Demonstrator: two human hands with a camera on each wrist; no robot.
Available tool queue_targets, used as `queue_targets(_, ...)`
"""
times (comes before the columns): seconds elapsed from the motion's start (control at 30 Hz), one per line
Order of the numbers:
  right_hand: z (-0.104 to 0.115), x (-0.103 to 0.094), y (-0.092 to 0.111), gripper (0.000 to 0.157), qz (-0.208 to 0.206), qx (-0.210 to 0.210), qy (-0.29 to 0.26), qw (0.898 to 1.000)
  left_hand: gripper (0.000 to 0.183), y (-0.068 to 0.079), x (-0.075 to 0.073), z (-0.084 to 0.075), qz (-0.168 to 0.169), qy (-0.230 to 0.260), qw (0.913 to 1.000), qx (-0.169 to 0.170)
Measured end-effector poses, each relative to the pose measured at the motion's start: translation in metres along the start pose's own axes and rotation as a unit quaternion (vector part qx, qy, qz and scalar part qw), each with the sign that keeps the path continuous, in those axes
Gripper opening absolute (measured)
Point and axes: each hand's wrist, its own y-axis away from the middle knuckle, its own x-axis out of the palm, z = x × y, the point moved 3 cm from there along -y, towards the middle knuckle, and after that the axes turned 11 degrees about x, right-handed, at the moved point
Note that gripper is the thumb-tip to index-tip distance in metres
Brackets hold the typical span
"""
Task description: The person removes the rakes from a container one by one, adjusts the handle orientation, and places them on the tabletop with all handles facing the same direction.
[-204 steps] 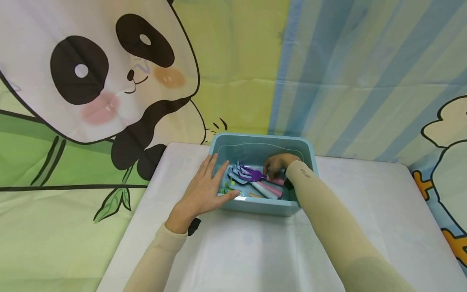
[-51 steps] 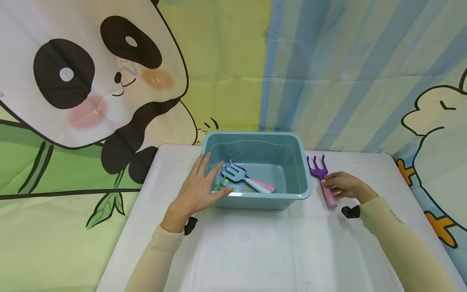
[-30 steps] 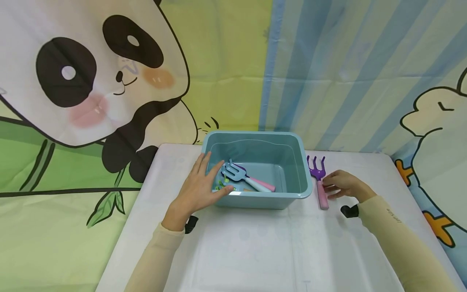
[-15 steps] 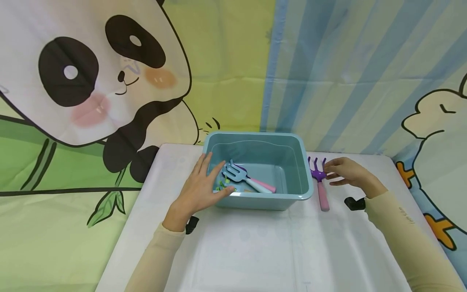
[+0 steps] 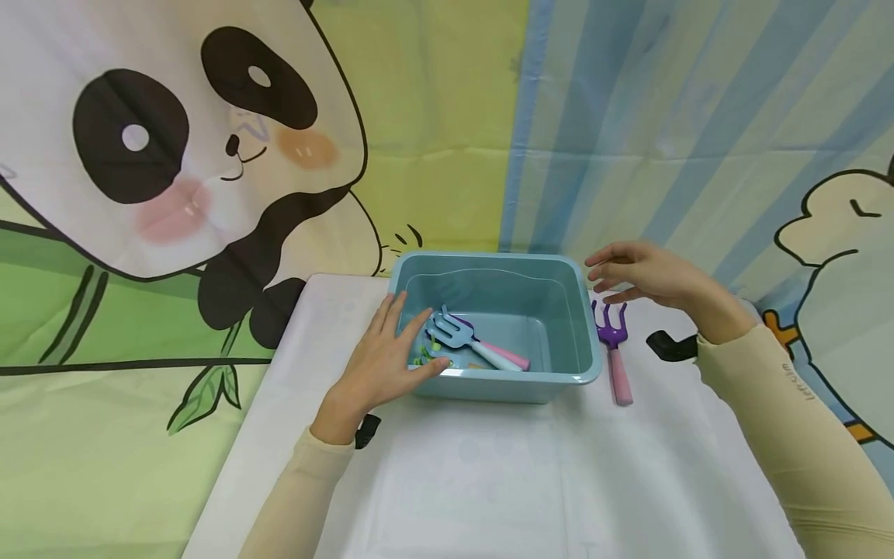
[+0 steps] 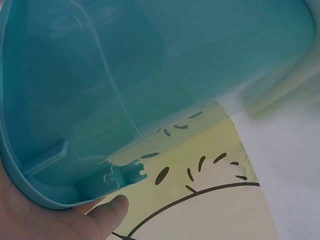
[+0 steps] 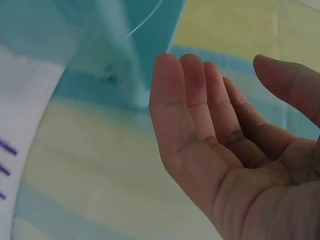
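A light blue plastic bin [image 5: 489, 386] stands on the white table. My left hand [image 5: 380, 361] rests on its left front corner with fingers spread; in the left wrist view the bin's rim [image 6: 15, 170] meets that hand. Inside the bin lie a light blue hand fork [image 5: 452, 330] with a pale handle and a pink-handled tool [image 5: 508, 355], whose head is mostly hidden. Small green pieces [image 5: 424, 357] lie near my left thumb. To the bin's right lies a purple hand fork [image 5: 615, 345] with a pink handle. My right hand [image 5: 656, 276] hovers above it, holding nothing, fingers relaxed.
Behind the white table [image 5: 475, 466] hangs a printed cloth [image 5: 447, 140] with a panda, yellow areas and blue stripes. Each wrist carries a black camera strap piece [image 5: 672, 346]. The bin stands close to the table's back edge.
My right hand carried the purple fork to the bin's right side and let it go, then rose away toward the back. Fewer tools lie in the bin. My left hand has stayed put.
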Motion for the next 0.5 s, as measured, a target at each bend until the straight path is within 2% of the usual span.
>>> queue_targets(0.2, 0.037, 0.021, -0.021, 0.046, 0.045, -0.001, 0.000, 0.999, 0.091, 0.000, 0.002, 0.002, -0.004, -0.001, 1.0000, 0.001)
queue_targets(0.5, 0.055, 0.066, -0.072, 0.037, 0.114, 0.018, 0.074, 0.991, 0.092, -0.001, 0.001, 0.001, 0.002, 0.000, 1.0000, -0.004)
